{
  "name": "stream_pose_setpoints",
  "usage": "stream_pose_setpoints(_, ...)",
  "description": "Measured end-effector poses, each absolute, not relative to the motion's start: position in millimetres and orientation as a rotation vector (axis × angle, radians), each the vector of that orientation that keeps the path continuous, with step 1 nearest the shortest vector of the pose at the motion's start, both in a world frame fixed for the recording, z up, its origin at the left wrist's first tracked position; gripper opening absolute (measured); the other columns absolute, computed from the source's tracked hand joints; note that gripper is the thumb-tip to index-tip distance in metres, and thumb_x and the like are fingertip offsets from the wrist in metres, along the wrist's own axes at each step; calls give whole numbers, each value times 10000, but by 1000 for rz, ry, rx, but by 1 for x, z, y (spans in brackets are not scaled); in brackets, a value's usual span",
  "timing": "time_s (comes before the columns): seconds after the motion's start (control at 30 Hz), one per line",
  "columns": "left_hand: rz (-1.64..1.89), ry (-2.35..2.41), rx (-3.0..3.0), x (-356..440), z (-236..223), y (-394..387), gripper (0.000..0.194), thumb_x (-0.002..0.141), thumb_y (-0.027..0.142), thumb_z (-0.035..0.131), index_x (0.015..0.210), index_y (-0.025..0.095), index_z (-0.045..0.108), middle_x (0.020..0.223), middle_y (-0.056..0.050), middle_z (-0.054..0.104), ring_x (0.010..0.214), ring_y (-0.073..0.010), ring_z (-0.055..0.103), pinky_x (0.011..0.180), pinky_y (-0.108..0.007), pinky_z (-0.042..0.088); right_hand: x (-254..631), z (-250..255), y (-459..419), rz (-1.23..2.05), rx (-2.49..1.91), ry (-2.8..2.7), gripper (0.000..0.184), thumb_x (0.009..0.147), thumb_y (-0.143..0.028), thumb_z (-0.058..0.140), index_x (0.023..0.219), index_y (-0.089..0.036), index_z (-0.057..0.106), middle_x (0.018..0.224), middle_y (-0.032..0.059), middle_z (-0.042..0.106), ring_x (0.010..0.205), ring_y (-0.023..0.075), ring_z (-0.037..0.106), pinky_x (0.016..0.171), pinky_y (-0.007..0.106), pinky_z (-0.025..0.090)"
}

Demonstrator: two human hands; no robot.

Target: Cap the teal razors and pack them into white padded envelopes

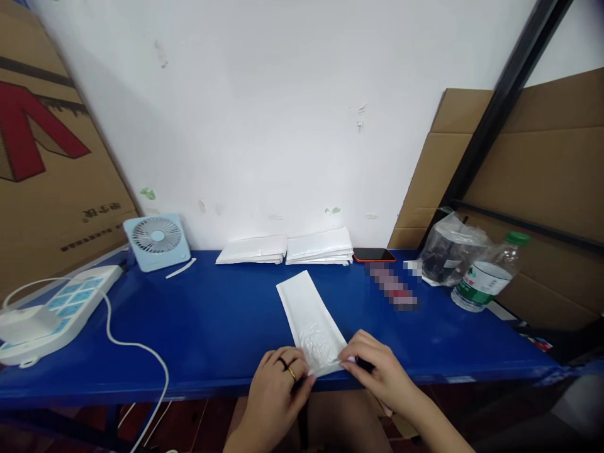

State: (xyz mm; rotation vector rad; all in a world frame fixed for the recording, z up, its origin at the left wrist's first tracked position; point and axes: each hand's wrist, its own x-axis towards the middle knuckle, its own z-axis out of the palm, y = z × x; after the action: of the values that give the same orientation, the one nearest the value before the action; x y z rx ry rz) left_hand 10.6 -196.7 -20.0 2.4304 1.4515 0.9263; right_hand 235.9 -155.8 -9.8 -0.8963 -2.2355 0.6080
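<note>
A long white padded envelope (pixel 306 314) lies on the blue table (pixel 212 327), running from the middle toward the near edge. My left hand (pixel 278 384), with rings on two fingers, pinches the envelope's near left corner. My right hand (pixel 377 368) is closed on the near right corner, and something dark shows under its fingers that I cannot make out. Both hands sit at the table's front edge.
Two stacks of white envelopes (pixel 287 248) lie against the wall. A small blue fan (pixel 157 241) and a white power strip (pixel 61 308) with a cable sit at left. At right are a phone (pixel 374 255), a plastic bag (pixel 450 251), a water bottle (pixel 486 274) and cardboard boxes (pixel 542 189).
</note>
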Motion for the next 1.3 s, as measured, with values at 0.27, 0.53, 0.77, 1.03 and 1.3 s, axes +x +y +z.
stream_pose_setpoints(0.27, 1054, 1407, 2229, 6, -20, -196, 134, 745, 107, 467, 671, 196, 535, 882, -22, 632, 872, -169, 567, 789, -312, 436, 234, 5, -147, 551, -829, -2397, 256, 701, -360, 704, 907, -229, 627, 964, 52, 576, 979, 228, 492, 845, 386, 390)
stream_pose_setpoints(0.53, 887, 1662, 2176, 9, -14, -193, 148, 751, 131, 451, 614, 181, 475, 704, -17, 563, 732, -168, 525, 671, -300, 407, 224, -12, -142, 610, -1132, -2220, 216, 865, -292, 498, 683, -186, 548, 706, 5, 557, 681, 144, 526, 602, 259, 407)
stream_pose_setpoints(0.77, 886, 1816, 2233, 10, -12, -188, 141, 732, 203, 521, 861, 193, 578, 946, -56, 544, 904, -219, 502, 766, -361, 402, 217, -16, -143, 502, -1265, -2116, 44, 785, -216, 551, 809, -207, 516, 716, -16, 500, 595, 132, 492, 555, 254, 408)
stream_pose_setpoints(1.03, 654, 1332, 2706, 0, -15, -179, 470, 737, 258, 645, 1180, 332, 505, 1087, -6, 593, 956, -203, 529, 814, -330, 416, 217, -19, -151, 272, -1055, -2162, 97, 838, -213, 486, 836, -217, 583, 921, 62, 552, 852, 199, 527, 745, 340, 447)
stream_pose_setpoints(1.3, 614, 1172, 2807, 0, -10, -160, 160, 843, 289, 550, 990, 249, 599, 884, -11, 627, 802, -155, 582, 715, -266, 456, 209, -9, -163, 55, -909, -2450, 363, 737, -428, 626, 1032, -220, 592, 958, 66, 626, 909, 233, 544, 813, 377, 427)
